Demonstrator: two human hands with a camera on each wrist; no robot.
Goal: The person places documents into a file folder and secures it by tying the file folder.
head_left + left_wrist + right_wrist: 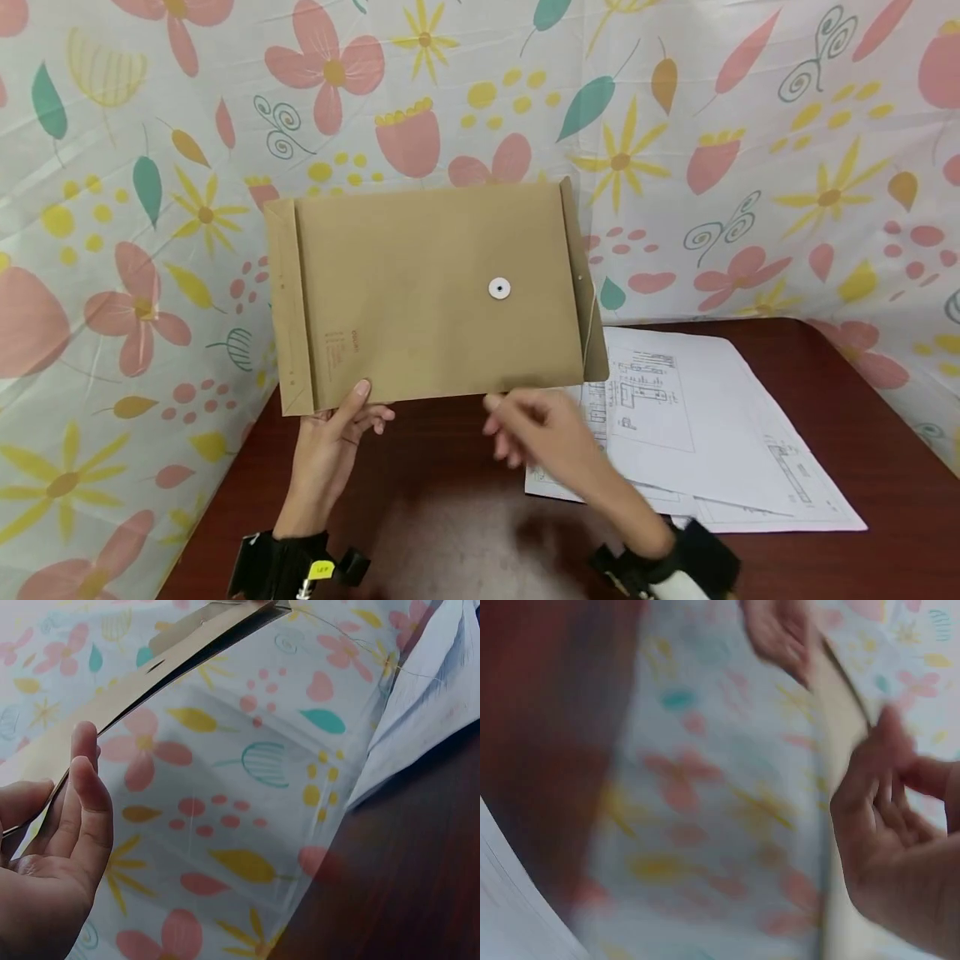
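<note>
envelope [427, 292] upright above table [862, 400], left hand [330, 442] at its lower edge, papers [712, 433] right

Blurred: the right hand [896, 847], fingers loosely curled, sits beside the envelope [840, 727] edge; the left hand [780, 634] grips it above.

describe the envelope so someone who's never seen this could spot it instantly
Start at the dark wooden table set against a floral cloth backdrop. Above its left half, the left hand pinches the lower edge of a brown envelope, holding it upright. Unlike the white printed sheets lying flat, it is tan, with a white round disc.
</note>
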